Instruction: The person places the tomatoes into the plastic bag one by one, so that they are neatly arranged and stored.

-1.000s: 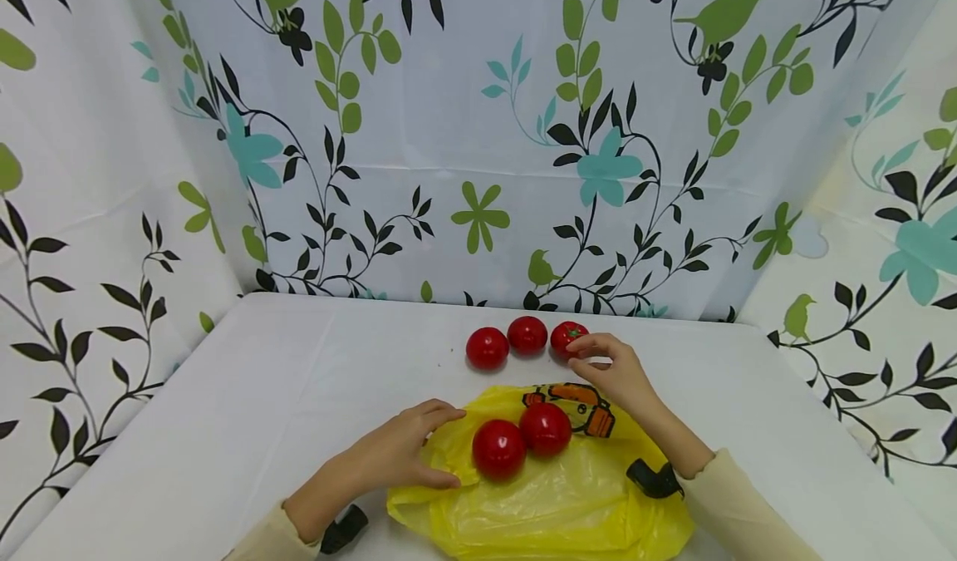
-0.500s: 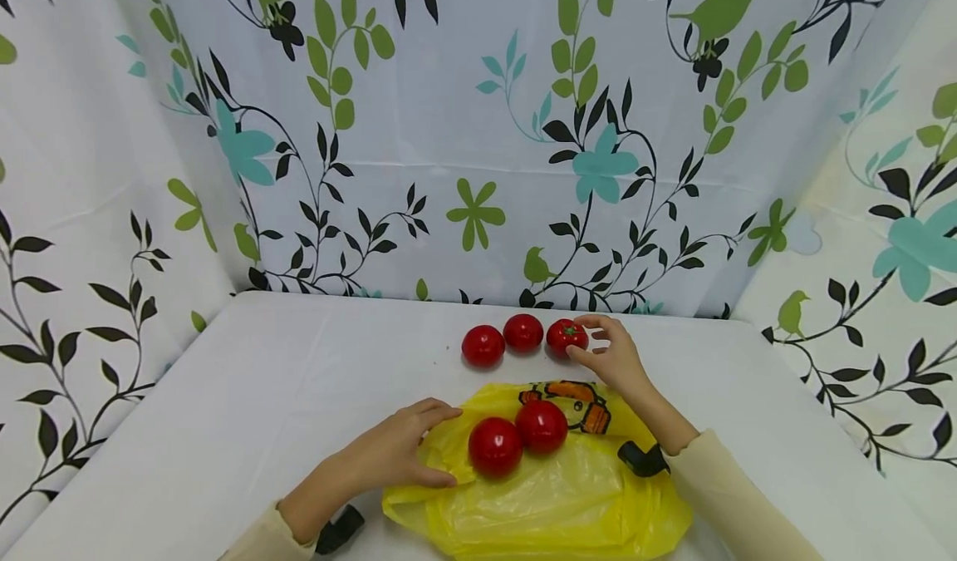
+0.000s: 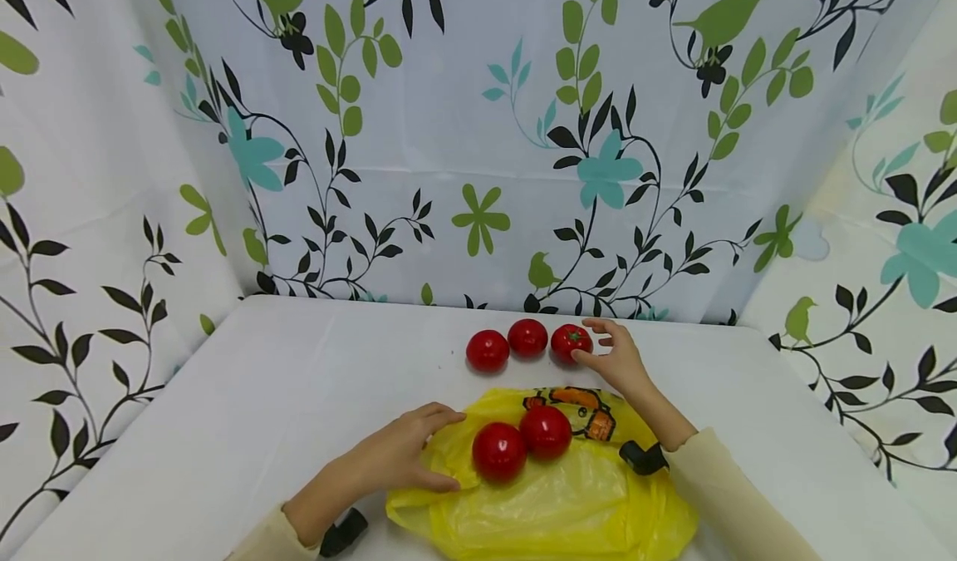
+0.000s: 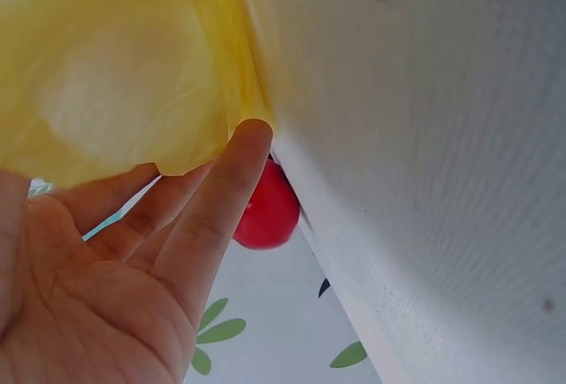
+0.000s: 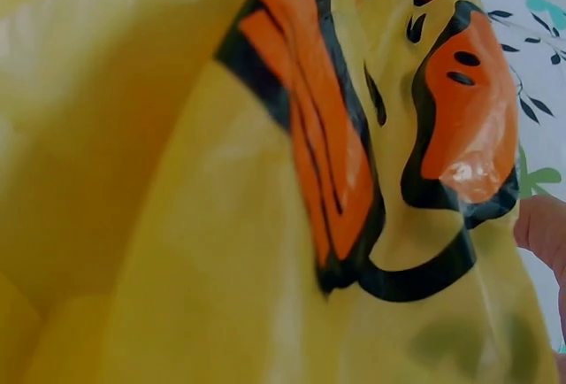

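Observation:
Three red tomatoes stand in a row at the back of the table; the right-hand tomato (image 3: 571,343) shows its green stem. My right hand (image 3: 616,357) is at that tomato's right side, thumb at its lower edge and fingers spread apart beside it. Two more tomatoes, a left one (image 3: 499,453) and a right one (image 3: 546,432), rest on a yellow plastic bag (image 3: 553,503). My left hand (image 3: 396,453) lies at the bag's left edge, thumb and fingers apart. In the left wrist view its fingers (image 4: 217,203) are nearly straight, with fingertips touching the bag.
The other back tomatoes are the left one (image 3: 488,351) and the middle one (image 3: 527,338). A white cloth covers the table (image 3: 299,378). Patterned curtains (image 3: 419,145) enclose the back and sides. Black wrist devices (image 3: 643,458) sit at both wrists.
My right hand's fingers have shifted from over the right-hand back tomato to its right side, uncovering it. The left hand stays at the bag's edge. The tomatoes keep their places.

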`<state>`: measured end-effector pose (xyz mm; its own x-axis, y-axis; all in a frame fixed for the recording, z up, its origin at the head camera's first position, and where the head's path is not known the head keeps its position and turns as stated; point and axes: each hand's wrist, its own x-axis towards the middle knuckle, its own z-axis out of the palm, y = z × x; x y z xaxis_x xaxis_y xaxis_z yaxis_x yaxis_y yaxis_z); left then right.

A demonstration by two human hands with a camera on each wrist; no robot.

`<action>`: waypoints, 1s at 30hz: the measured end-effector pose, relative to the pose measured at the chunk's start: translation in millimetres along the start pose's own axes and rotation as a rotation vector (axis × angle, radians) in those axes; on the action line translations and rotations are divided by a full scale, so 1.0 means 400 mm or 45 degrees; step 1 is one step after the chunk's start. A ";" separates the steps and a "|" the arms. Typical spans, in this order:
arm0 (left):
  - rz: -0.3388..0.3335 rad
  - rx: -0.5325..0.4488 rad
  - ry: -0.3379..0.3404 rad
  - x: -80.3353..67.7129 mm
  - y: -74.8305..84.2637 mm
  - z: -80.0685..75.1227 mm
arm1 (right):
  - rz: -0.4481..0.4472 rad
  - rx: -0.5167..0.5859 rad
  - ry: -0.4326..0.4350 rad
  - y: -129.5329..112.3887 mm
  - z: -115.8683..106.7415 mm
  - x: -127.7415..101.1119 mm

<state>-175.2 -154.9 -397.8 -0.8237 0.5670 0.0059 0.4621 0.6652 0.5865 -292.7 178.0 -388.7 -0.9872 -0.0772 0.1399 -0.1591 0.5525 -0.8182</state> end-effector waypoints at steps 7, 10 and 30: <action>0.013 0.015 0.011 -0.005 0.001 0.002 | -0.013 0.006 -0.003 0.010 0.015 0.012; 0.011 0.028 0.017 -0.006 0.000 0.001 | -0.003 0.004 0.007 0.011 0.021 0.018; 0.017 0.057 0.020 -0.006 -0.001 0.002 | 0.095 0.020 -0.010 0.040 0.038 0.051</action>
<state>-173.0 -156.2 -398.6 -0.8222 0.5686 0.0262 0.4871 0.6790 0.5492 -315.6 172.7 -407.3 -0.9964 -0.0428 0.0734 -0.0849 0.5440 -0.8348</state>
